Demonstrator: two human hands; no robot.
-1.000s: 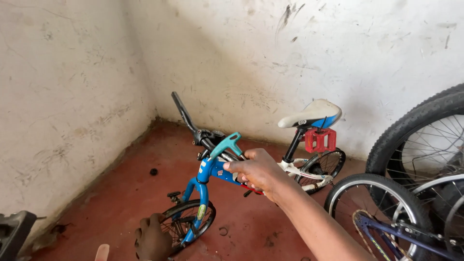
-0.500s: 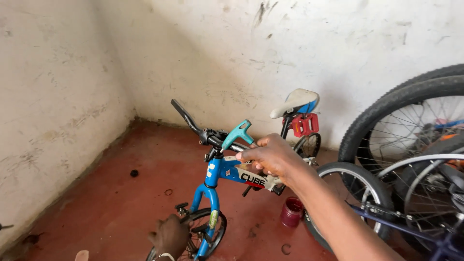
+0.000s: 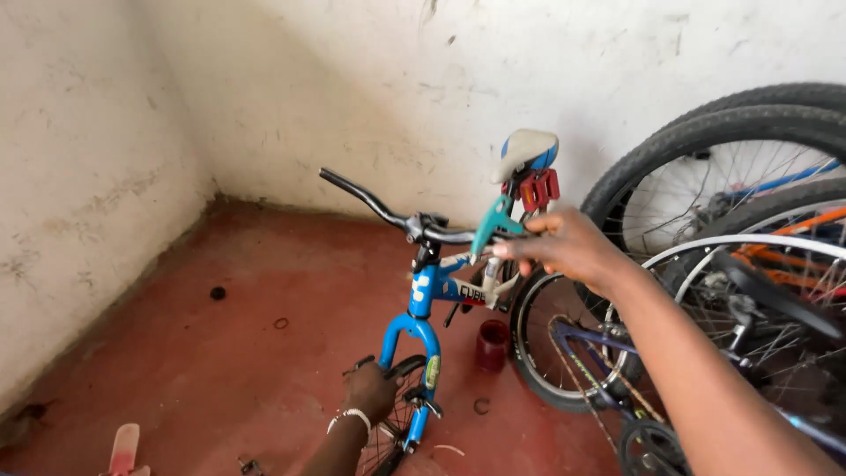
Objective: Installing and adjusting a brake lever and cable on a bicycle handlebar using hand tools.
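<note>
red floor [image 3: 264, 370] and stained white walls [image 3: 291, 97], with a small blue bicycle [image 3: 432, 304] standing in the corner. left hand [image 3: 370, 392] clenched on its front wheel [image 3: 392, 432], right hand [image 3: 568, 247] grasping the handlebar [image 3: 388, 211]; larger bicycle wheels [image 3: 705, 176] just beside.

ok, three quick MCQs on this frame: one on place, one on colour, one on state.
1. Where is the left hand?
A. on the saddle
B. on the front wheel
C. flat on the floor

2. What colour is the small bike's frame?
A. blue
B. yellow
C. black

3. What is the right hand doing?
A. hanging free
B. pressing the wall
C. gripping the handlebar's right end

Answers:
1 B, the hand sits on the front tyre beside the fork.
2 A, fork and tubes are blue.
3 C, the fingers close around the handlebar by the teal brake lever.
</note>
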